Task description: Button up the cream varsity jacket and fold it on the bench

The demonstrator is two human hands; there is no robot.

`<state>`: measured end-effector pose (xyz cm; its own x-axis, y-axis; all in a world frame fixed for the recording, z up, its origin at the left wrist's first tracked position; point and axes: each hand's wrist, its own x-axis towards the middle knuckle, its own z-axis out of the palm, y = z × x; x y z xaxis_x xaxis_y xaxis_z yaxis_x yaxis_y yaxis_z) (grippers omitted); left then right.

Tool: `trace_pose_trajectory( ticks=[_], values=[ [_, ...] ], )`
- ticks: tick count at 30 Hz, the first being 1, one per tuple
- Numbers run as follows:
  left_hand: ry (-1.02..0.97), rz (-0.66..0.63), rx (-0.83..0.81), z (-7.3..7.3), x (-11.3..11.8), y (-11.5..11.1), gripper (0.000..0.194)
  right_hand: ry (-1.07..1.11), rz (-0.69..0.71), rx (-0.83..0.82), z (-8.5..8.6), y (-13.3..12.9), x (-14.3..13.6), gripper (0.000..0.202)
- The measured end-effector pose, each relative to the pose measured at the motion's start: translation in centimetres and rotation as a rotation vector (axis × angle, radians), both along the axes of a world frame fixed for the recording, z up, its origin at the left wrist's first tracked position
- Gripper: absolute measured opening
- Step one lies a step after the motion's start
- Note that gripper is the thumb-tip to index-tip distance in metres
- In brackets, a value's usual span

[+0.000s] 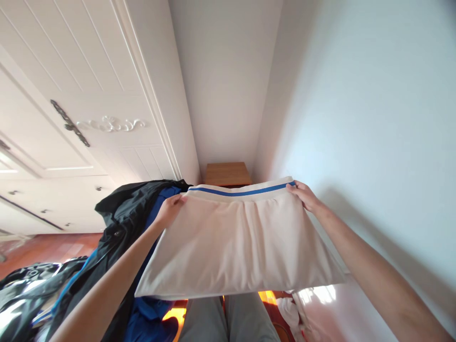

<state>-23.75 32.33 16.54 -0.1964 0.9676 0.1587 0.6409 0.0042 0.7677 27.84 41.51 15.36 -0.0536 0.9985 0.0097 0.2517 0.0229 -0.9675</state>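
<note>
A cream skirt-like garment [235, 247] with a blue stripe along its waistband is stretched out between my two hands, its hem hanging toward me. My left hand [171, 209] pinches the left end of the waistband. At the right end, my right hand [302, 194] grips the band between thumb and fingers. The cloth spreads wider toward the bottom and shows soft folds in its middle. It covers part of my grey trousers [228, 320].
Black [124, 213] and blue clothes [151, 320] lie at the left, beside a white wardrobe [89, 95]. A wooden cabinet top [228, 174] stands behind the garment. The pale wall [374, 118] runs along the right. White cloth [289, 311] lies low at the right.
</note>
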Motion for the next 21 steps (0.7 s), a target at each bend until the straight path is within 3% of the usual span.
trace_pose_trajectory(
  ticks=[3,6,9,11,15,21],
  values=[
    [-0.094,0.153,0.038,-1.0,0.5,1.5,0.038,-0.029,-0.041,-0.045,-1.6,0.8,-1.0,0.054],
    [-0.108,0.290,-0.073,-3.4,1.5,3.5,0.026,-0.129,-0.109,-0.114,-4.4,1.4,-2.3,0.043],
    [-0.131,0.340,-0.161,-5.4,1.8,4.5,0.021,-0.197,-0.141,-0.158,-6.2,2.2,-2.5,0.034],
    [-0.170,0.341,-0.205,-5.9,1.4,4.4,0.021,-0.217,-0.133,-0.194,-6.6,2.7,-2.1,0.032],
    [-0.295,0.314,-0.296,-5.1,-0.1,2.9,0.031,-0.235,-0.111,-0.260,-6.2,3.5,-1.9,0.028],
    [-0.338,0.192,-0.561,-1.3,-1.5,-1.0,0.063,-0.284,-0.161,-0.227,-4.5,3.3,-2.4,0.032]
  ],
)
